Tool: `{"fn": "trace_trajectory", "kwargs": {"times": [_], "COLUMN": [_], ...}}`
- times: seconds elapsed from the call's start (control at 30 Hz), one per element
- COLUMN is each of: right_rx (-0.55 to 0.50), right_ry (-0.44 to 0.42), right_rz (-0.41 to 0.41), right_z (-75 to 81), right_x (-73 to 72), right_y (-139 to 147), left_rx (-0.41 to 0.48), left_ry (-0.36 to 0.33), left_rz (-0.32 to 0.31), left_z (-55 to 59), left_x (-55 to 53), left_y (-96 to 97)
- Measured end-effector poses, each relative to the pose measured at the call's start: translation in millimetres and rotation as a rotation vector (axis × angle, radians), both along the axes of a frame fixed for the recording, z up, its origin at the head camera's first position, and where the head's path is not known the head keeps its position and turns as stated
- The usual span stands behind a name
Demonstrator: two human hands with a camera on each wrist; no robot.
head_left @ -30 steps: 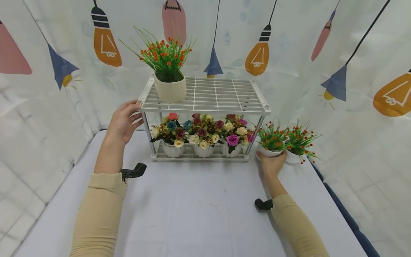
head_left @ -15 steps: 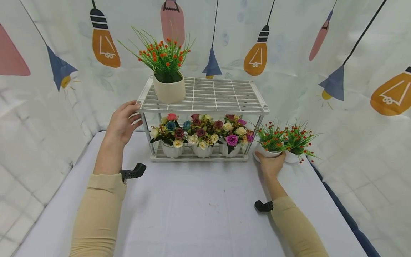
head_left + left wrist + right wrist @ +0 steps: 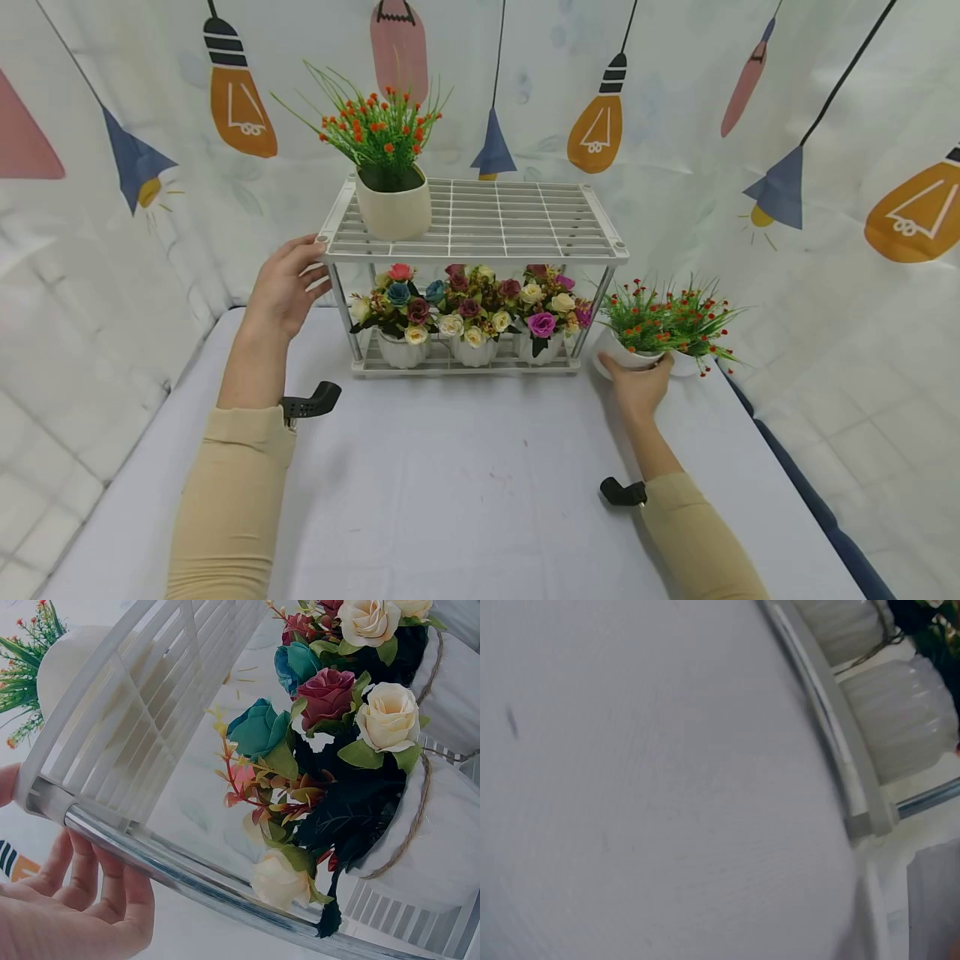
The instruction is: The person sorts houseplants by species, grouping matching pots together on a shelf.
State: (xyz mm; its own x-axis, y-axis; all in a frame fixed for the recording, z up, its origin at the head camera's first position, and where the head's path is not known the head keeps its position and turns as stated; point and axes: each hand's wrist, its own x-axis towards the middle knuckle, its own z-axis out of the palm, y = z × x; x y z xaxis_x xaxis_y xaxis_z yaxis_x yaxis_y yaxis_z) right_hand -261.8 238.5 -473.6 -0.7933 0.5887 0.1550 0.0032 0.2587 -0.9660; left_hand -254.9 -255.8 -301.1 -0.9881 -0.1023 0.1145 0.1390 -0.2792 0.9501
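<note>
My left hand (image 3: pixel 281 287) grips the front left corner of a white two-tier shelf rack (image 3: pixel 480 257). In the left wrist view its thumb is at the top corner and its fingers (image 3: pixel 109 881) curl behind the metal post (image 3: pixel 180 876). To the right of the rack, my right hand (image 3: pixel 639 387) holds a white flowerpot (image 3: pixel 628 358) of grassy red flowers by its near side. A similar potted plant (image 3: pixel 701 321) stands close behind it, partly overlapped. The right wrist view shows mostly tablecloth, with the rack's lower tier (image 3: pixel 825 712) at its right.
A cream pot (image 3: pixel 393 212) with orange-red flowers stands on the top tier's left. Below, three white pots of artificial roses (image 3: pixel 474 312) line the lower tier. A white cloth covers the table (image 3: pixel 450 483), and a printed curtain (image 3: pixel 675 200) hangs behind.
My right hand and its flowerpot shift slightly, and the held plant now overlaps the one beside it more. My left hand stays at the rack's corner.
</note>
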Motion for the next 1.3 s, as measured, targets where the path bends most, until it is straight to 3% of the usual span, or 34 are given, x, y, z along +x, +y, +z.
{"fn": "trace_trajectory", "kwargs": {"times": [0.3, 0.57, 0.83, 1.3], "right_rx": [-0.081, -0.121, -0.124, -0.108], "right_ry": [-0.024, 0.076, 0.141, 0.324], "right_rz": [0.024, 0.124, 0.157, 0.201], "right_z": [33.6, 65.4, 94.3, 138.4], "right_x": [20.8, 40.4, 55.5, 62.8], "right_y": [6.1, 11.4, 18.9, 18.1], "left_rx": [-0.012, -0.014, -0.043, -0.020], "left_ry": [-0.004, -0.024, -0.026, -0.020], "left_rz": [-0.002, 0.011, 0.029, 0.027], "left_z": [-1.3, -0.8, -1.1, -0.6], "left_x": [-0.9, -1.6, -2.5, -2.6], "left_y": [-0.1, 1.2, 0.8, 0.0]}}
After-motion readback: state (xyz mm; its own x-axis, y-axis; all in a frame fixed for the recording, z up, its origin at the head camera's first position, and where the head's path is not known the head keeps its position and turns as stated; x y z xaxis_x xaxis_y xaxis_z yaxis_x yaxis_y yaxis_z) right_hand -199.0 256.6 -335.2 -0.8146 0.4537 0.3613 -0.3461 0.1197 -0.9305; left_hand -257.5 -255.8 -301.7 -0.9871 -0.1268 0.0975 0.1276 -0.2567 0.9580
